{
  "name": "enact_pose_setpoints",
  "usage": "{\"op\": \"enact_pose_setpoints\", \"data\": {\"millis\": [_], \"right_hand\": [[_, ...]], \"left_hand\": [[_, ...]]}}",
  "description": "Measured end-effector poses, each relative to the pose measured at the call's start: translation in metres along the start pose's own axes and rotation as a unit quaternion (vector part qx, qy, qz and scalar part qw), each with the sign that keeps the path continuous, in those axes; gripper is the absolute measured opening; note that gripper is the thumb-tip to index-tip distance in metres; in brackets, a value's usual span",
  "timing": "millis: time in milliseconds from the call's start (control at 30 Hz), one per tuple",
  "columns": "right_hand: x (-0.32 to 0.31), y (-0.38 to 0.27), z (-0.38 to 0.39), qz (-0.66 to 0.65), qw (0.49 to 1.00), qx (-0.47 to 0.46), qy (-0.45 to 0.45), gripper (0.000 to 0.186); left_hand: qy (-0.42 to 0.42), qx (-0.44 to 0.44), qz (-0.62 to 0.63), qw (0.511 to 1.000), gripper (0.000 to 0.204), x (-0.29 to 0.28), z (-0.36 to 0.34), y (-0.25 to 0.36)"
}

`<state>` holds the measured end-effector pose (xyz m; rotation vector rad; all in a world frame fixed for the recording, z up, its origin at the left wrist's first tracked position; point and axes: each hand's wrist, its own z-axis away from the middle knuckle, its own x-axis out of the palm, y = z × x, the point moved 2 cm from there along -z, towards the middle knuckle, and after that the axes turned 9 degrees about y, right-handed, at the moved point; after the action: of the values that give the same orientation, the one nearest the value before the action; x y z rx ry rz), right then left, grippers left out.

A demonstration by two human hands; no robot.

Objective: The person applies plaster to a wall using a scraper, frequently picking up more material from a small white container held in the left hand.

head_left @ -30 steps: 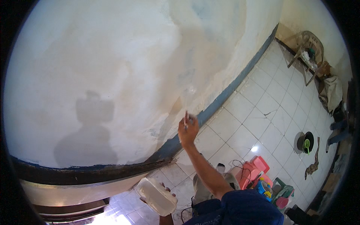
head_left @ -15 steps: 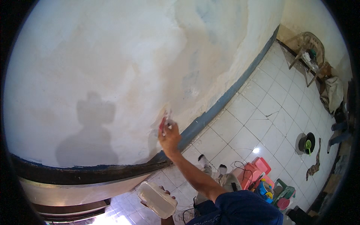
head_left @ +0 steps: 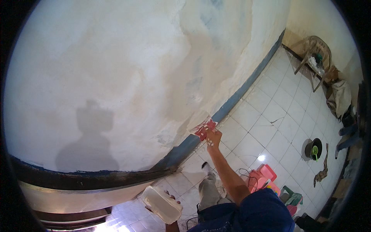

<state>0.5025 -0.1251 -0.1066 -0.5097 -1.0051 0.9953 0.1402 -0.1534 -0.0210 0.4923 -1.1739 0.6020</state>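
A red scraper [head_left: 204,129] is held in the right grip [head_left: 213,140], its fingers closed on the near edge; the smeared blade is extended just beyond the fingertips, up and to the left, and is placed at the foot of the pale wall [head_left: 135,96], over the blue band [head_left: 234,101]. The back of that grip is spotted with white. Lower down, well apart from the scraper, an off-white tray [head_left: 156,199] is clasped from beneath by the left grip [head_left: 173,198], whose palm is hidden, fingertips being shown along the rim.
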Motion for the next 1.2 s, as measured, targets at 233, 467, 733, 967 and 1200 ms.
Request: {"op": "enact_pose_setpoints", "data": {"millis": [233,467,733,967,1200], "right_hand": [[0.007,0.005,-0.038,0.033,0.994,0.051,-0.086,0.03],[0.031,0.02,-0.085,-0.048,0.983,0.056,-0.17,0.024],[0.084,-0.021,-0.077,0.107,0.987,0.043,-0.107,0.017],[0.125,-0.088,-0.028,0.106,0.989,0.031,-0.102,0.015],[0.157,-0.145,0.007,0.122,0.984,-0.003,-0.13,0.016]], "left_hand": [[0.003,0.027,-0.02,0.999,0.105,-0.003,0.006,-0.002],[-0.008,-0.001,0.028,1.0,0.101,0.002,0.0,-0.004],[-0.045,-0.009,0.019,0.999,0.111,-0.004,-0.006,0.009],[-0.075,0.034,0.014,0.996,0.109,-0.014,0.003,0.014],[-0.059,-0.001,0.044,0.997,0.108,-0.001,0.002,0.008]]}}
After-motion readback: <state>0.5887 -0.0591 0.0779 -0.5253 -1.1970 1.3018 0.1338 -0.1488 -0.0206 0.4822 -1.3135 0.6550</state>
